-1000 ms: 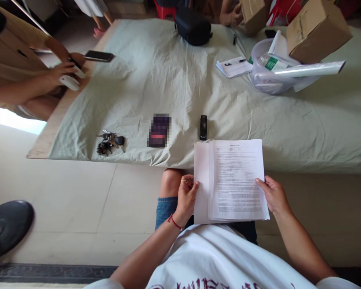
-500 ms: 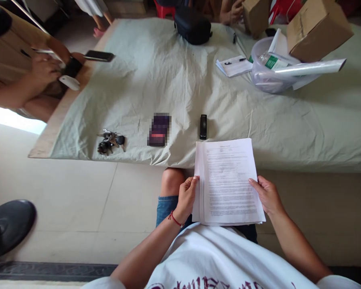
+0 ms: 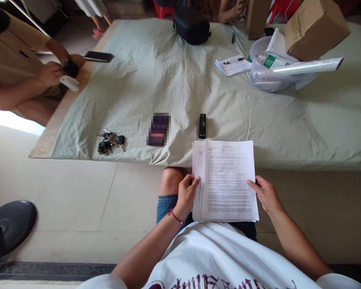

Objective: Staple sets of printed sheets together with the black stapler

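Note:
A stack of printed white papers [image 3: 225,180] rests over my lap, its far edge lying on the table edge. My left hand [image 3: 185,195] grips the stack's left side, thumb on top. My right hand [image 3: 266,194] holds the right edge the same way. Just beyond the papers a small black stapler [image 3: 202,126] lies on the pale green cloth [image 3: 168,80] covering the table. A dark card-sized item [image 3: 159,129] and a bunch of keys [image 3: 110,141] lie to its left.
Another person's hands [image 3: 52,72] handle small devices at the far left beside a phone [image 3: 98,56]. At the back stand a black pouch [image 3: 191,26], a notepad with pen [image 3: 233,65], a plastic tub [image 3: 266,68] of supplies and cardboard boxes [image 3: 315,26]. A black round base [image 3: 9,226] sits on the floor.
The fanned sheets have been squared into a tighter stack, my hands pushing inward from both sides. The other person's hands shifted among the devices at the far left.

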A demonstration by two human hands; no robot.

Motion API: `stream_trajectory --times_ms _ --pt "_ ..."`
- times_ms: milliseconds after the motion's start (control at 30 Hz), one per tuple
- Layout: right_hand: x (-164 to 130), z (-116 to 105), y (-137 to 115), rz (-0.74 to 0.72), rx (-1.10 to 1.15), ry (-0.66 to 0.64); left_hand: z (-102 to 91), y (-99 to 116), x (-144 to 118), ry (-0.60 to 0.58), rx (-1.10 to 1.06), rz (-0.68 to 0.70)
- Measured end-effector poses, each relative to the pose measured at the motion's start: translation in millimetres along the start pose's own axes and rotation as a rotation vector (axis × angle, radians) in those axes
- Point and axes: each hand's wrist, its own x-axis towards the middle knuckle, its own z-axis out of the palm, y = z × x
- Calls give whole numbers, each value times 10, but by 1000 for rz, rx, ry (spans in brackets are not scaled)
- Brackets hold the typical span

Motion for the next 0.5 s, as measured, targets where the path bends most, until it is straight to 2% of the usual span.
stream_trajectory --times_ms 167,367,500 --pt "10 -77 18 -4 -3 41 -13 22 -23 -17 -3 97" --pt "-21 -138 -98 23 53 48 -35 30 -19 1 33 147" --pt "-40 -114 -145 -17 23 34 -27 44 -16 -19 94 110"
